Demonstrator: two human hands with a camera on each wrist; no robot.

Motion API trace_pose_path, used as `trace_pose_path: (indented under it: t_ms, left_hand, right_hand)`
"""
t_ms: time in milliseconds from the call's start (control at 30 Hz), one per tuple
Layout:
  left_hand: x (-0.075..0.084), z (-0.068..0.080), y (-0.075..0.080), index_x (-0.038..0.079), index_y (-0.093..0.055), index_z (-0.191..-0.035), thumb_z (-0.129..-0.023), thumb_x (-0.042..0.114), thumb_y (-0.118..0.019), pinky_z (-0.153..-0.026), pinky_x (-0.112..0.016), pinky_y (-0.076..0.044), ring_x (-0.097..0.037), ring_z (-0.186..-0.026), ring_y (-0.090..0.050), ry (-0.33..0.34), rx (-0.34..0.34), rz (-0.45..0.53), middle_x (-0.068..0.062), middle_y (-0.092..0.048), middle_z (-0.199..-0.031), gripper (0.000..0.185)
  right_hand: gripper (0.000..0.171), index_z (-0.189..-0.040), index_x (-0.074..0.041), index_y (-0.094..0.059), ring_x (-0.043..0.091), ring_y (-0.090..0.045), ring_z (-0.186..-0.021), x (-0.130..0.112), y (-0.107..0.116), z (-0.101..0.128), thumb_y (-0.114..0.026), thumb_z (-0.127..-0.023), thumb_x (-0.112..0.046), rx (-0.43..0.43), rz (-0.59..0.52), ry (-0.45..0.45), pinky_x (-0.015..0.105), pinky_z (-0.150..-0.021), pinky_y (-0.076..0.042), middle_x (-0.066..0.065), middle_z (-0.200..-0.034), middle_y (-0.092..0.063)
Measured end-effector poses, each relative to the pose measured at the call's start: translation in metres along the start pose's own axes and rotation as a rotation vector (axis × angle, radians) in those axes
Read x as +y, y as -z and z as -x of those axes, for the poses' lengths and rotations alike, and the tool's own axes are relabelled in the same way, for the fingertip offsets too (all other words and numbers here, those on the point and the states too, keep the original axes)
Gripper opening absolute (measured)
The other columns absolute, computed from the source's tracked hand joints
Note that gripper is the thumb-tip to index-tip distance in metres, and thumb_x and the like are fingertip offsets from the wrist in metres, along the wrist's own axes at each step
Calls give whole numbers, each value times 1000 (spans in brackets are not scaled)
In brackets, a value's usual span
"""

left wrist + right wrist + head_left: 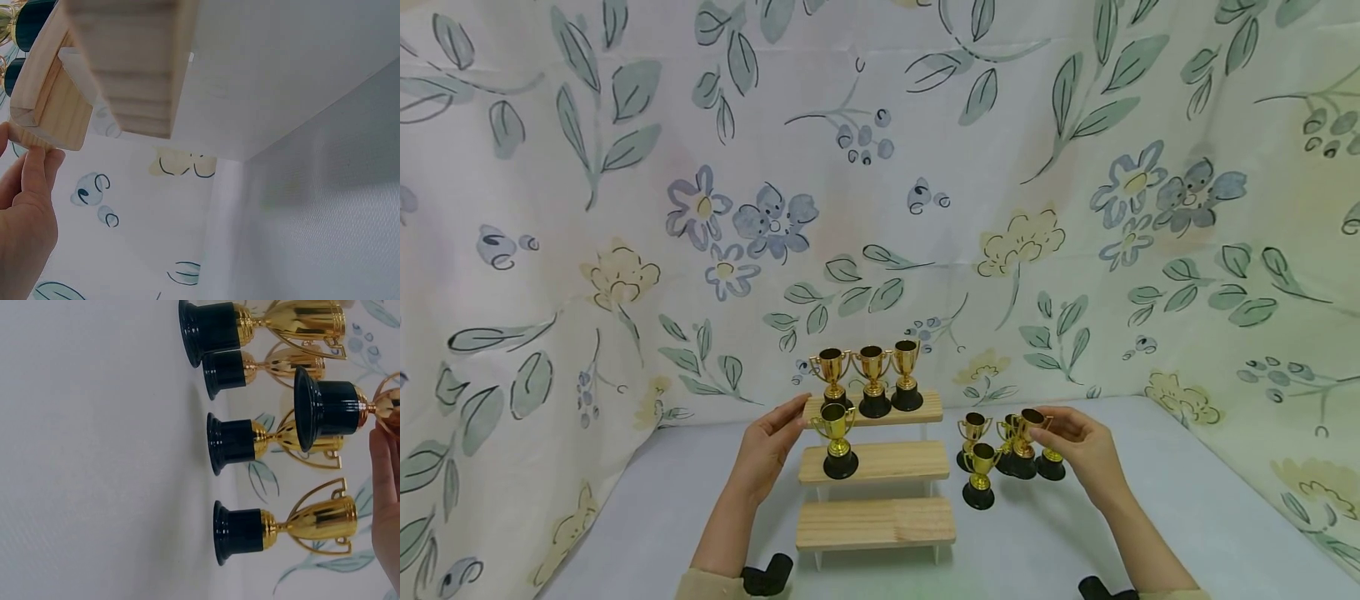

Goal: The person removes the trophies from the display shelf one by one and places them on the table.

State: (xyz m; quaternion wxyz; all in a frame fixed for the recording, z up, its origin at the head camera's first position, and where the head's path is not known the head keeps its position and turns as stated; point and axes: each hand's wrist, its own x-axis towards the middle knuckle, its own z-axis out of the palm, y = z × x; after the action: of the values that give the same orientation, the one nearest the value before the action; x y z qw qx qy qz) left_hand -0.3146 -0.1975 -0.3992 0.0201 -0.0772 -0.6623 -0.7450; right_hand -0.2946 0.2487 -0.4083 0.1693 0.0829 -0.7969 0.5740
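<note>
A wooden three-tier display stand stands at the centre. My left hand holds the left end of its top shelf, fingertips against the wood. Three gold trophy cups with black bases stand on that shelf; another gold trophy stands at the left of the middle shelf. At the right, my right hand pinches the cup of a trophy, its base raised off the table. Several gold trophies stand upright on the table around it.
The bottom shelf is bare wood. A white table lies beneath everything. Behind it hangs a floral cloth. Black wrist mounts show at both forearms.
</note>
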Motion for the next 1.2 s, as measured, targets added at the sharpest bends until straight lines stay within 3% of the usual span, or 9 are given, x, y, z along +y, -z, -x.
trace_pose_path:
  t_ms: [300, 567, 667, 833, 1200]
  left_hand:
    - [1, 0, -1, 3, -41, -150, -100, 5, -53, -103, -7, -46, 14, -117, -54, 8, -2, 0, -10, -39, -157, 51]
    - [2, 1, -2, 3, -40, -150, -101, 4, -52, -102, -6, -45, -18, -145, -37, 12, 0, -5, -11, -38, -157, 51]
    - [2, 1, -2, 4, -40, -150, -100, 5, -53, -102, -6, -45, -10, -141, -44, 12, 5, -11, -10, -38, -157, 51]
    - [0, 0, -1, 4, -41, -149, -100, 6, -55, -102, -7, -46, 12, -118, -55, 4, 8, -11, -11, -39, -157, 52]
    - [1, 1, -1, 3, -41, -149, -100, 5, -55, -102, -8, -47, 14, -115, -56, 2, 5, -7, -13, -40, -156, 52]
  right_hand:
    - [41, -124, 1, -63, 0, -64, -80, 4, 1, 1, -73, -90, -19, -37, -15, -16, 18, -73, -58, -21, -87, -67]
    - [42, -123, 3, -62, -1, -66, -81, 7, 1, 3, -74, -89, -18, -60, -11, -36, 17, -73, -57, -21, -86, -68]
    - [43, -124, 3, -62, 0, -67, -81, 8, 0, 4, -74, -89, -19, -73, -9, -41, 16, -75, -57, -21, -86, -69]
    - [42, -124, 2, -62, 0, -67, -83, 11, -1, 5, -74, -89, -17, -79, 8, -51, 15, -77, -57, -22, -87, -69]
    - [47, -126, 3, -61, -3, -68, -87, 16, 0, 5, -75, -87, -19, -104, 8, -67, 15, -78, -57, -25, -92, -69]
